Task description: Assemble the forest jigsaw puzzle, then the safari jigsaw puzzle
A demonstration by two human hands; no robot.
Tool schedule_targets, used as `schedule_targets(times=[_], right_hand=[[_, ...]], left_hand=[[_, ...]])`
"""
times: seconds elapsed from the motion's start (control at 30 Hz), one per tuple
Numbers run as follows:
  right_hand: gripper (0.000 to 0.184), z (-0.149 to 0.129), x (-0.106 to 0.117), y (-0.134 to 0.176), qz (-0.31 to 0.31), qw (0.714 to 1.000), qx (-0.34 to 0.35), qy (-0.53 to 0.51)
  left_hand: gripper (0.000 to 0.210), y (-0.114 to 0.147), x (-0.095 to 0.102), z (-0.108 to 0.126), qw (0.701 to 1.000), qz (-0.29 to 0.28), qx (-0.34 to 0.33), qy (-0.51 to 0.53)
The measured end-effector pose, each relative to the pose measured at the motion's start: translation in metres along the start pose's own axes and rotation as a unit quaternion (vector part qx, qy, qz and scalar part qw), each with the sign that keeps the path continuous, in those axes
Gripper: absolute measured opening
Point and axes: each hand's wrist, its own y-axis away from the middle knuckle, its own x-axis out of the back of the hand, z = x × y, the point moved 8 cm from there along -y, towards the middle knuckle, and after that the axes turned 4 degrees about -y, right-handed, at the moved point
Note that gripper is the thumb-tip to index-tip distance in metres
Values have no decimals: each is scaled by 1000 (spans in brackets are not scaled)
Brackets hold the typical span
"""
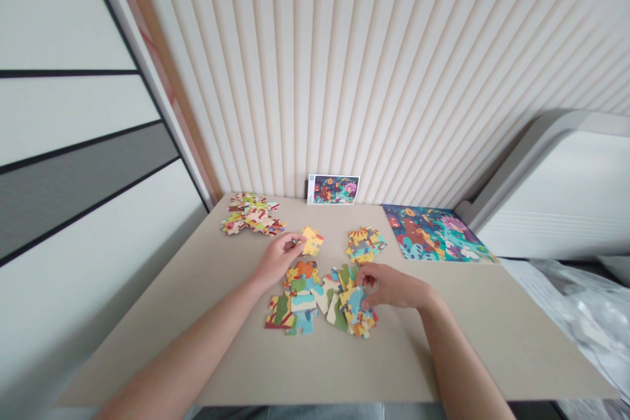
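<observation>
My left hand (282,257) pinches the edge of a yellow jigsaw puzzle piece (312,241) with a small red patch, over the middle of the table. Below it lies a loose heap of overlapping puzzle pieces (304,302) in green, cream, blue and orange. At the right side of this heap, my right hand (388,285) has its fingers curled and its thumb on a blue and yellow puzzle piece (354,300). Just beyond that hand sits a smaller pile of yellow and grey-blue puzzle pieces (365,244).
A pile of red, yellow and cream puzzle pieces (253,215) lies at the far left. A small picture card (333,189) leans against the pleated wall. At the back right lies a colourful picture sheet (436,234). Crumpled clear plastic (585,302) is beyond the table's right edge.
</observation>
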Motion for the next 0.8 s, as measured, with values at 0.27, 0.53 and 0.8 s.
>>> schedule_targets(times=[0.27,0.53,0.8], right_hand=[[40,-5,24,-7,142,956,23,-255],[44,0,-9,-35,166,903,-3,-397],[45,6,8,-31,220,943,24,-250]], left_hand=[[35,3,-4,8,1000,-19,-7,5],[35,20,-34,21,992,-104,-37,61],[39,17,-25,13,996,-77,5,35]])
